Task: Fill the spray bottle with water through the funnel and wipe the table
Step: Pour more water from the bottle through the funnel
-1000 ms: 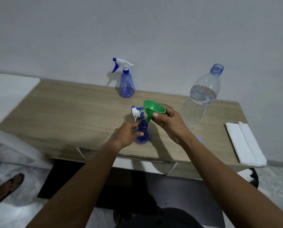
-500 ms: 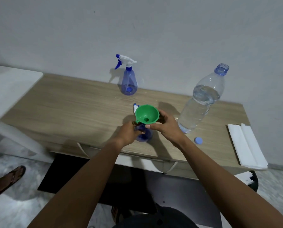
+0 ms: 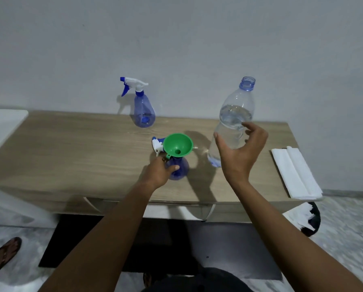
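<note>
- Head view: left hand (image 3: 160, 170) clamped round the blue spray bottle (image 3: 177, 170) at centre frame, near the tabletop (image 3: 71, 152) front edge.
- Green funnel (image 3: 177, 146) sits upright in the bottle neck; funnel step looks done.
- Removed spray head (image 3: 157, 144) lies just behind the funnel.
- Right hand (image 3: 238, 152) spread open, empty, fingers curled toward the water bottle (image 3: 235, 121) at centre right. Contact w/ it unclear; probably reaching to grab.
- Water bottle uncapped, roughly two-thirds full, upright.
- Left to do: pour, refit head, wipe. No water visible in the spray bottle yet.
- White cloth (image 3: 295, 172) folded at right edge, untouched.
- 2nd spray bottle (image 3: 143, 111) stands at the back by the wall.
</note>
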`<state>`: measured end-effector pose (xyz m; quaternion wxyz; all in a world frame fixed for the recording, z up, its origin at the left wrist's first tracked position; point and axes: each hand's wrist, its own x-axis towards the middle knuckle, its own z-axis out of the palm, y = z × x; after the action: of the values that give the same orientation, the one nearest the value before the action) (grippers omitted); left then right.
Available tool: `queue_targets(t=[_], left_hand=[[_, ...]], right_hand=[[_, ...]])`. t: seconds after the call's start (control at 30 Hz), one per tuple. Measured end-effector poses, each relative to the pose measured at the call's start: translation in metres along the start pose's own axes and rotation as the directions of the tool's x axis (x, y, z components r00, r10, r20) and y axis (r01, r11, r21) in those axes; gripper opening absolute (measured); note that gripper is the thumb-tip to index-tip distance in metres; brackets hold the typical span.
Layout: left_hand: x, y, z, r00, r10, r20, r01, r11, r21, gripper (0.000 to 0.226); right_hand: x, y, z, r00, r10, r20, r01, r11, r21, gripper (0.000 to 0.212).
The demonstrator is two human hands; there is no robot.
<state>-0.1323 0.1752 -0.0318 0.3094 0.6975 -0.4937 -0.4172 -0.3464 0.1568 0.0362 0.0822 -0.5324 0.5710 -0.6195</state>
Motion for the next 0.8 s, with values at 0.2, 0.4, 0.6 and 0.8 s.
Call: queue_targets(t=[0.2,0.4,0.6,0.8], left_hand=[[-0.003,0.007,0.003,1.000,-0.002,-0.003,0.001,0.998,-0.056,0.043],[0.003,-0.004,0.006,1.000,-0.001,-0.009,0.000,0.999,-0.054,0.059],[0.019,-0.022,0.011,1.000,-0.014,0.025,0.015,0.999,-0.039,0.055],[0.009,-0.013,0.006,0.999,-0.017,0.027,0.017,1.000,-0.018,0.050]], right_hand=[[0.027,0.016,0.013,0.951,0.219,0.216,-0.232,0.972,0.034,0.117],[0.034,0.023,0.023,0.944,0.244,0.223,-0.258,0.966,0.033,0.115],[0.046,0.015,0.032,0.944,0.279,0.175,-0.294,0.953,0.072,0.103],[0.042,0.007,0.024,0.949,0.282,0.142,-0.300,0.945,0.131,0.085]])
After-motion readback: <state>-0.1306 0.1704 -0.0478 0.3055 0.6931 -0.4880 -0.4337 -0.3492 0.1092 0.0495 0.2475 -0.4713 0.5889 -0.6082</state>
